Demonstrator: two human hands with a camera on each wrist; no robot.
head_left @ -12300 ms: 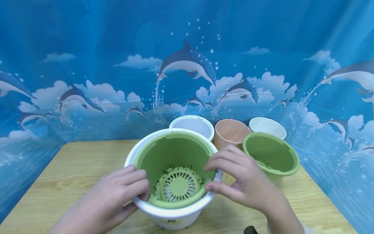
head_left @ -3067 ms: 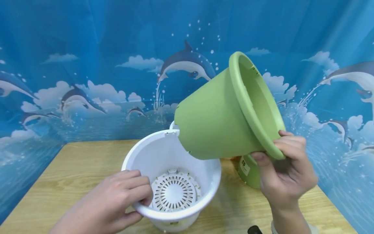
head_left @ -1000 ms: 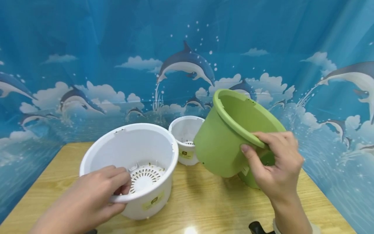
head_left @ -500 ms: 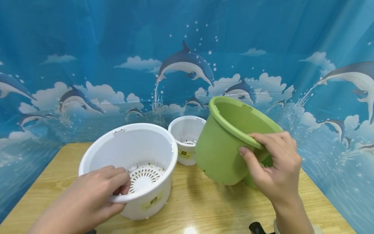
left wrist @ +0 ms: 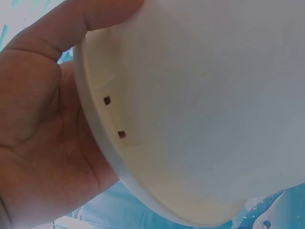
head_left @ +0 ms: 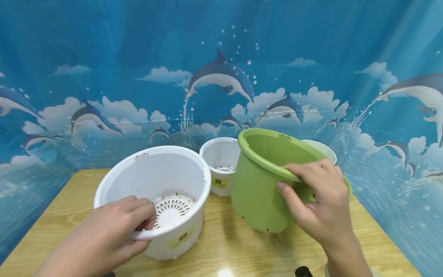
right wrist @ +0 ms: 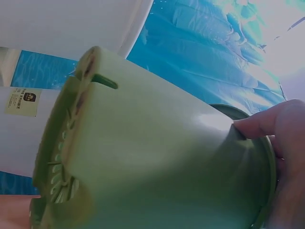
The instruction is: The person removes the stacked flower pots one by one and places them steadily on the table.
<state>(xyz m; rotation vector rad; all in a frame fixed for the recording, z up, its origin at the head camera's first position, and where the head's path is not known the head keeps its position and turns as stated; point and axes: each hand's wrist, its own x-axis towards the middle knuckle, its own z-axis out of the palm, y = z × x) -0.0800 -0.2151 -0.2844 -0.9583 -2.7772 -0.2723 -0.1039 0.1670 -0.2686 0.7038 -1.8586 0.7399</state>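
Observation:
In the head view my left hand (head_left: 121,227) grips the near left rim of a large white plastic flowerpot (head_left: 187,177), thumb outside and fingers over the inner edge. Its slotted base shows inside. My right hand (head_left: 318,200) pinches the right rim of a large green flowerpot (head_left: 259,196), which leans slightly toward the left. The right wrist view shows the underside of this green pot (right wrist: 143,143) with its slots facing the camera, raised off the table. In the left wrist view, the white pot's rim (left wrist: 95,109) lies between thumb and palm.
A smaller white pot (head_left: 219,157) with a yellow label stands behind, between the two large pots. Another white pot (head_left: 325,150) and a second green pot's rim (head_left: 347,188) show partly behind the held green pot. A black object (head_left: 303,271) lies at the wooden table's (head_left: 221,238) near edge.
Earlier the green pot sat inside the large white one. My right hand has lifted it out and lowered it at the right, turning it more upright. The white pot has moved left.

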